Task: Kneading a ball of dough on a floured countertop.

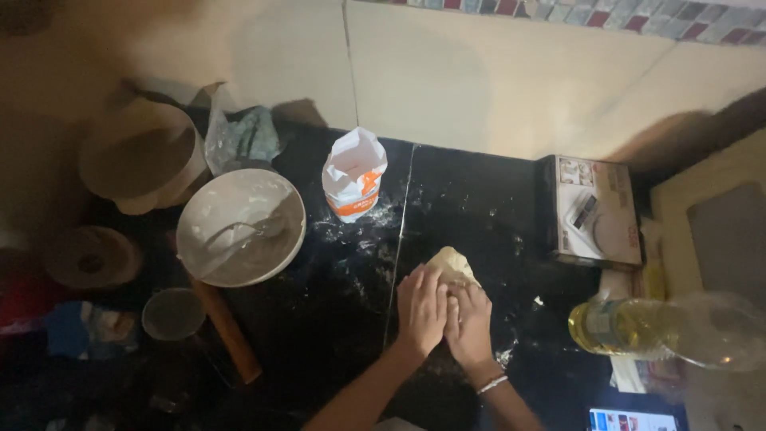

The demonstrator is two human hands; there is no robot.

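Left hand (420, 307) and right hand (471, 323) are pressing open-palmed on the soft, pliable dough lump (453, 263), near the flour bag (353, 174); it is probably best gripped around its edges.

Both forearms are bare, with no sleeves reaching into view. The right wrist carries a thin, pale bracelet (492, 384) that looks beaded, just behind the right hand (471, 323). The left hand (421, 307) shows no rings or jewellery.

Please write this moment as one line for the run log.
left hand: on dough | right hand: on dough | dough: on dark floured counter | nearby: bowl, flour bag, oil bottle
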